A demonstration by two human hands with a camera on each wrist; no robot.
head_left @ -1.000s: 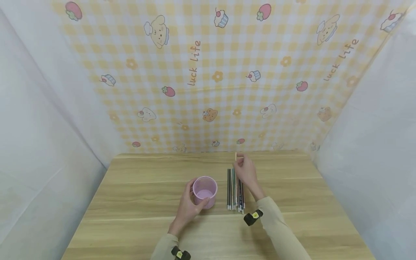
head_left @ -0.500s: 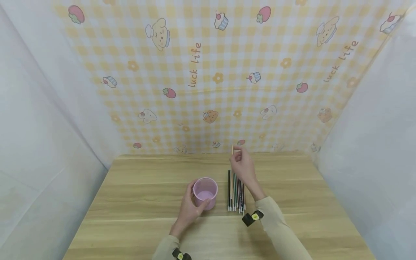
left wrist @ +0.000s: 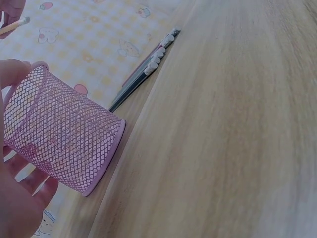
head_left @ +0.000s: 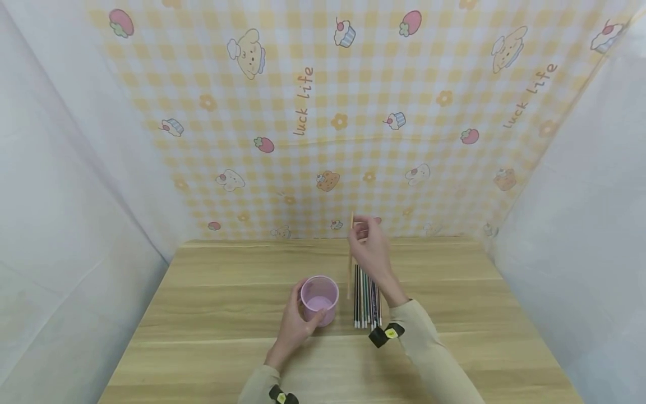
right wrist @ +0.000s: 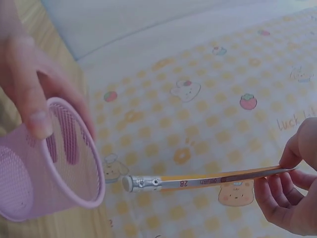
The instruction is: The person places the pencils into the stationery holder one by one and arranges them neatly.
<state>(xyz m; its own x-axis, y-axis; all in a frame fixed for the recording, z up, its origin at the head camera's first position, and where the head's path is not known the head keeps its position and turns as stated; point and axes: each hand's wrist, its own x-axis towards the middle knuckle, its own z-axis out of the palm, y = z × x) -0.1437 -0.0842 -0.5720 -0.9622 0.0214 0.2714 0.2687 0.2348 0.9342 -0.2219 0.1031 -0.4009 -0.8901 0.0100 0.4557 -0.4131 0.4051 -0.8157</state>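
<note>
A pink mesh pen cup (head_left: 320, 306) stands upright on the table. My left hand (head_left: 295, 324) grips its side, thumb near the front and fingers round the back; in the left wrist view the mesh wall (left wrist: 62, 131) shows clearly. My right hand (head_left: 370, 247) pinches an orange pencil (right wrist: 208, 179) marked 2B near one end. That pencil hangs upright above the table, right of the cup, with its white eraser end down and pointing toward the cup's opening in the right wrist view. Below my right hand several pencils (head_left: 364, 297) lie side by side, erasers toward me.
The wooden table (head_left: 227, 314) runs back to a yellow checked cloth (head_left: 303, 157) hanging behind it. White sheets (head_left: 570, 196) hang at both sides. A black wrist camera (head_left: 386, 335) is strapped to the right sleeve.
My right hand has risen and moved left, lifting the orange pencil off the row of pencils toward the cup. The left hand and the cup have stayed in place.
</note>
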